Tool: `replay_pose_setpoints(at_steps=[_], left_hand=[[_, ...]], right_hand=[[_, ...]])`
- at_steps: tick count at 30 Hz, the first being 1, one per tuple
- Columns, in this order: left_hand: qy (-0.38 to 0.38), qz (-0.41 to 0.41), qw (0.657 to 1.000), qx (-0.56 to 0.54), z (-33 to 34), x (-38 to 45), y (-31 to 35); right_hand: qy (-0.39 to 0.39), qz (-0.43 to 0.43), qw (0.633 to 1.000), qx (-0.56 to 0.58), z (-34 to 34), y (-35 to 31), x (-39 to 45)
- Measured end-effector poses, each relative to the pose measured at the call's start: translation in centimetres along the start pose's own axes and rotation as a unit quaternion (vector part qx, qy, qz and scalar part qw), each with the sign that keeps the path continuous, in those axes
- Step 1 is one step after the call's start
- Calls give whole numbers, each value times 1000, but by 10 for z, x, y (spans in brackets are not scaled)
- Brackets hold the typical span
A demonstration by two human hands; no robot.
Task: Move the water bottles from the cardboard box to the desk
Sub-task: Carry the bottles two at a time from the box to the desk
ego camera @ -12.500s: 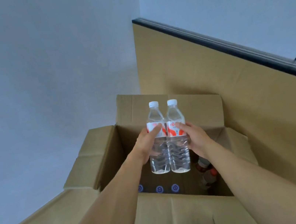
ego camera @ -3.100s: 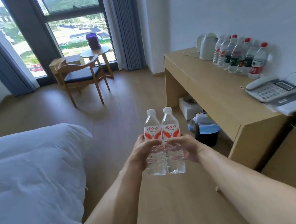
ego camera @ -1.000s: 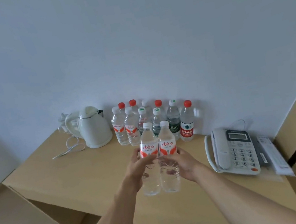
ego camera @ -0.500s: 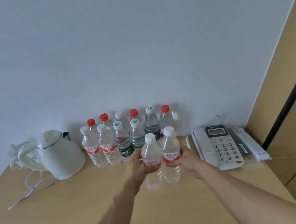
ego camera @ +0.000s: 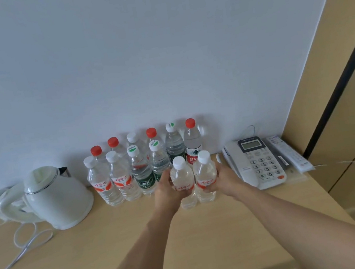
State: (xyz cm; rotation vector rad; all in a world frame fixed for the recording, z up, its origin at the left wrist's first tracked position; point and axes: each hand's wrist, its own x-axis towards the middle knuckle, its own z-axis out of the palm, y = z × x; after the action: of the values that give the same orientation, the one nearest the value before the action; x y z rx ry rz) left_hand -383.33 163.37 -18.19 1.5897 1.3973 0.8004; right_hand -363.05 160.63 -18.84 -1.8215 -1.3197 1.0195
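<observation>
- The surface carries a kettle, a phone and a cluster of bottles by the wall.
- I'd lower my pair straight down before the cluster, bases flat, clear of the phone, then let go.
- Both forearms reach forward, converging.
- My left hand wraps one bottle, my right hand the other; both bottles upright, touching, bases at the surface.

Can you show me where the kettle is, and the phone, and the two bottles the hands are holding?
kettle (ego camera: 59, 199), head view, on its white body.
phone (ego camera: 255, 162), head view, on its keypad.
left held bottle (ego camera: 182, 177), head view, on its clear shoulder.
right held bottle (ego camera: 205, 171), head view, on its clear shoulder.
</observation>
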Motion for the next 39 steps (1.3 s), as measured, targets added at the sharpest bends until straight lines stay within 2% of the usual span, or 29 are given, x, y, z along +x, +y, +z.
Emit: replay_pose_setpoints(at_steps=[10,16,20,24,29,39], left_hand=[[-28,-1,1000,2,3,8,5],[-41,45,997,49,-7,3,8],[-11,107,986,126,-22,4,27],[7,185,951,246,-37,12,58],[-19,215,876,432,-38,21,82],[0,248,810,532,-33,56,96]], right_hand=[[-3,15,999,-30,-8,-8,2],[-9,2,1000,-28,-12,-14,1],[4,-39,998,-43,-24,-23,-1],[17,-90,991,-97,-28,-32,-1],[26,-114,985,-124,-29,-35,-2],[28,-111,986,-122,-31,-36,-8]])
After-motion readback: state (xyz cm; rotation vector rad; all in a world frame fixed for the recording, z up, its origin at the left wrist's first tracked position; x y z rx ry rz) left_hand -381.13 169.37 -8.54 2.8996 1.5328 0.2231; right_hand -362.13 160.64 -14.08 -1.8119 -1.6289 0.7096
